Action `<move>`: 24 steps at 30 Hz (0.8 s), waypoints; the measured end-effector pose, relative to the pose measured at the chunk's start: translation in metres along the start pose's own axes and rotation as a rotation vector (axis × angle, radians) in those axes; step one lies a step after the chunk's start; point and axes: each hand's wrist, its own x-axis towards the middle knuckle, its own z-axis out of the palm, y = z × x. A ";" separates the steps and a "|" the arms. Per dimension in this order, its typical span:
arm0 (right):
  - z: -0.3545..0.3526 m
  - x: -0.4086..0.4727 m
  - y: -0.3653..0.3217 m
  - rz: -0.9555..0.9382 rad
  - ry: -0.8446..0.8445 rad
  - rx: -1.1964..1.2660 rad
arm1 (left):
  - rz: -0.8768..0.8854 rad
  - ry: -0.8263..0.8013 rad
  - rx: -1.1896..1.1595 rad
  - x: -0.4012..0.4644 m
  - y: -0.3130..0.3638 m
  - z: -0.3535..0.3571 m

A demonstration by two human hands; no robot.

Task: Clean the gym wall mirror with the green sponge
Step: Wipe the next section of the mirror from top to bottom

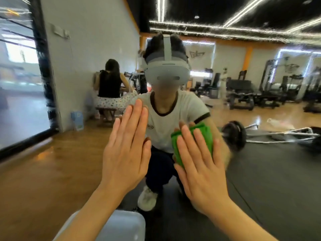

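The gym wall mirror (251, 171) fills the view and reflects me crouching in a white shirt with a headset on. My left hand (126, 150) lies flat against the glass, fingers straight and together. My right hand (199, 164) presses the green sponge (198, 136) against the mirror with straight, spread fingers; the sponge shows between and above those fingers. Most of the sponge's lower part is hidden under my palm.
A pale blue-white container (121, 225) stands at the bottom edge, between my forearms. The mirror reflects a barbell (234, 134) on black matting, weight machines (243, 91) behind, and a seated person (111, 87) by a wall at the left.
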 end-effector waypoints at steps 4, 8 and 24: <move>-0.002 -0.027 0.011 -0.153 -0.061 -0.077 | -0.011 -0.024 0.000 0.001 0.001 -0.002; -0.025 0.087 0.048 0.056 0.144 0.002 | -0.023 -0.017 0.009 0.001 0.002 -0.002; -0.032 0.087 0.067 0.180 0.199 0.045 | 0.043 -0.022 -0.038 0.017 0.036 0.001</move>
